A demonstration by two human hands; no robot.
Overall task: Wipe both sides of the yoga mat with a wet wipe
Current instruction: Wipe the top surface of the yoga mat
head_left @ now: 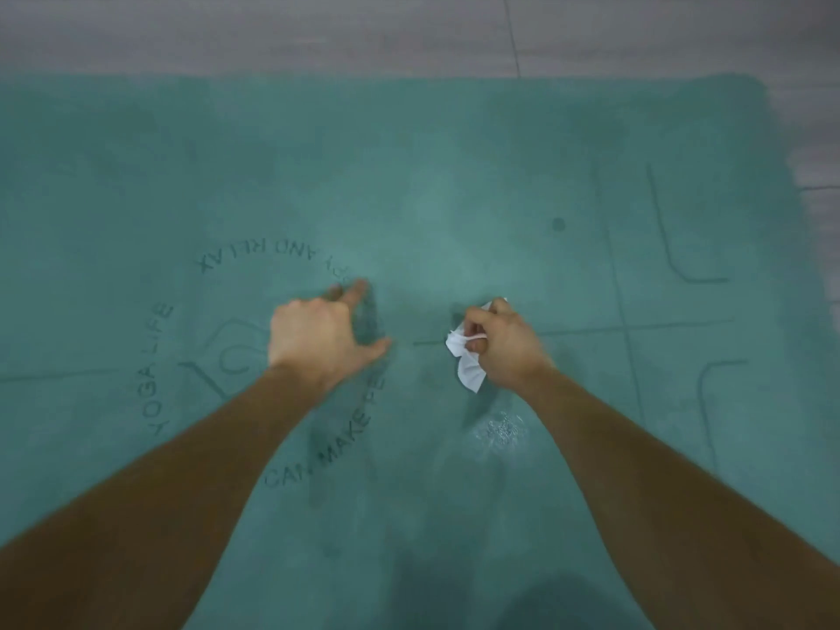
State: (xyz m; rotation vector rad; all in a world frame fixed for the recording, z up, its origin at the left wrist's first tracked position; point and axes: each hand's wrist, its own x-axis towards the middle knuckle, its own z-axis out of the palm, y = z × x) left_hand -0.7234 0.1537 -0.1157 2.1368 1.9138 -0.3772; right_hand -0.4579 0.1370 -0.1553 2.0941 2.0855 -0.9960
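A teal yoga mat with dark printed lettering and guide lines lies flat on the floor and fills most of the view. My right hand grips a crumpled white wet wipe just above the mat near its middle. My left hand rests on the mat over the printed circle, fingers spread and fingertips touching the surface. A small patch of foam or wetness glistens on the mat below my right hand.
Grey plank flooring shows beyond the mat's far edge and along its right edge. A dark shadow falls on the mat at the bottom of the view.
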